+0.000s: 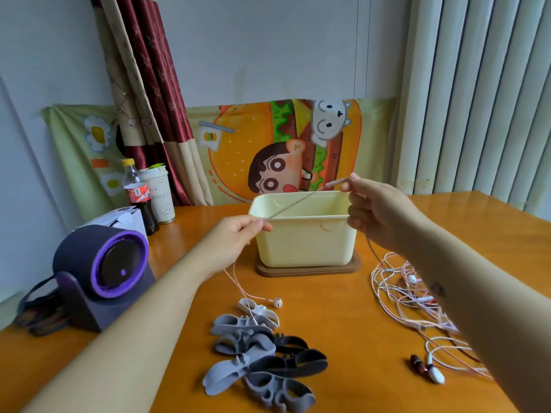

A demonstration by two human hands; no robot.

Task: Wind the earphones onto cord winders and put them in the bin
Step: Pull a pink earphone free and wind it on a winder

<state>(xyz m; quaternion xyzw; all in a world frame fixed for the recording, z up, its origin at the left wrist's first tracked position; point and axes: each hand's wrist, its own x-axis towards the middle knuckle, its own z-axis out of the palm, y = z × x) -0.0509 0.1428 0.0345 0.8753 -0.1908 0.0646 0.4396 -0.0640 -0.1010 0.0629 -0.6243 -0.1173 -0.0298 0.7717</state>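
A pale yellow bin [304, 242] stands on a brown base at mid-table. My left hand [238, 236] pinches a thin pink earphone cord [293, 204] in front of the bin's left rim. My right hand [375, 213] pinches the same cord near its plug end, above the bin's right corner, so the cord runs taut between both hands. From my left hand the cord hangs down to a white earbud [277, 302] on the table. A pile of grey, white and black cord winders [262, 350] lies below it.
A tangle of pink-white earphones [417, 296] lies right of the bin, partly under my right forearm. A purple-and-black fan-like device [101, 269], a cola bottle [138, 195] and a paper cup [159, 198] stand at the left. The wall is close behind.
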